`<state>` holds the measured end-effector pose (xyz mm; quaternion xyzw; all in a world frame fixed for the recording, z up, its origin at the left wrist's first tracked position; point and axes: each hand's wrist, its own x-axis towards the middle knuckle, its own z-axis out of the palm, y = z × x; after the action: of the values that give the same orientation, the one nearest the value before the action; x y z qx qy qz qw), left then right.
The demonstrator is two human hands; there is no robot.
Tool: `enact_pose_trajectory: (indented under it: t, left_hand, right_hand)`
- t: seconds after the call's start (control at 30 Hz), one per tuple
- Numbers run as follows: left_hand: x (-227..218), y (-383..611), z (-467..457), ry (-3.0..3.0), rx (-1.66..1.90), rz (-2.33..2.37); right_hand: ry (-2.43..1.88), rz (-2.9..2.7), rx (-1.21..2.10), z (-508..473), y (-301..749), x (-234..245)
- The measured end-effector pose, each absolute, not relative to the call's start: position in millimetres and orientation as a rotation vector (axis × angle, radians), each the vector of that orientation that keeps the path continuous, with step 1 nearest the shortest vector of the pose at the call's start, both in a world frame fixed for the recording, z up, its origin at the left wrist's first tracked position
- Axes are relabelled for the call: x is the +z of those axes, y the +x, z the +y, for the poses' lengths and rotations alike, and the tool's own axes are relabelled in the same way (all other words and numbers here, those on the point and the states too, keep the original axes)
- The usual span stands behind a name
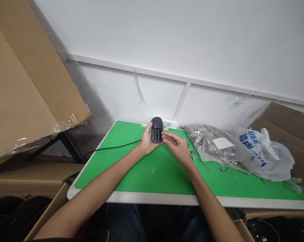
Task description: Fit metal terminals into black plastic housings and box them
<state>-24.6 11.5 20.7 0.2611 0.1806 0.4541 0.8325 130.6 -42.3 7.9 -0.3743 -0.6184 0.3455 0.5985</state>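
Note:
My left hand (146, 141) grips a small black oval device (156, 129) with an open ribbed compartment, holding it upright above the green table mat (131, 174). My right hand (176, 145) is right beside the device, its fingers pinched together near the compartment's right edge; what they hold is too small to make out. A black cable (111, 148) runs from the left across the mat toward my left hand.
A white power strip (170, 124) lies at the mat's far edge. Clear bags of small metal parts (207, 143) and a white plastic bag (263, 154) sit at right, with loose metal pieces (227, 169) around. Cardboard boxes (23, 87) stand left and right.

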Motion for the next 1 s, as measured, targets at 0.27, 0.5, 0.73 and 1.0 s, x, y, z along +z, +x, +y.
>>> enact_pose_trajectory:
  t: [0.27,0.5,0.73,1.0]
  left_hand:
    - [24,-24,7,0.555,0.974,0.361]
    - [23,-23,8,0.450,0.938,0.322]
    - [25,-24,9,0.405,0.913,0.262]
    - [19,-32,15,0.553,0.871,0.249]
  right_hand:
    - [-0.919,-1.458,0.592,-47,124,7]
    - [-0.971,-1.218,0.621,-34,137,6]
    - [-1.062,-1.067,0.649,-21,152,0]
    - [-1.254,-1.731,0.178,-21,154,-18]
